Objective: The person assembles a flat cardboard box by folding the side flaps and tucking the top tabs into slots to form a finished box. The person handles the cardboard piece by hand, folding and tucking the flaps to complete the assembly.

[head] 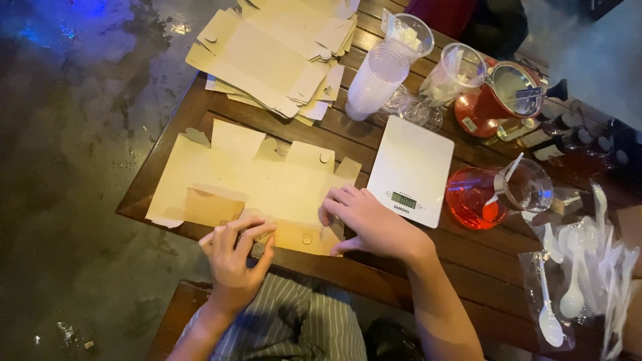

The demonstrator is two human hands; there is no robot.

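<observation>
— wooden slats of a table [468,264] under dim warm light, wet grey floor off to one side. what are the fingers doing?

— the left hand [234,257] has its fingers curled tight over the near edge of a flat tan cardboard box blank [267,180], pinching a flap up from the table edge. the grip is narrow, thumb underneath as far as i can tell.

— and the other one?

— the right hand [368,224] lies fingers-down on the same sheet, knuckles bent, tips pressing near a crease. it holds nothing; it looks like it pins the cardboard flat so the fold has something to work against.

— where does the blank sit?

— spread along the near edge of the table, right in front of the person, partly overhanging toward the striped lap.

— and around it?

— just right of the pressing hand, a white kitchen scale [411,170], close enough to reach. beyond it a glass jug of red liquid [481,197]. at the far side a heap of more flat box blanks [274,53], kept out of the working space, with a stack of clear plastic cups [378,80] beside it. far right, wrapped white plastic spoons [575,281] lie in a loose pile.
</observation>
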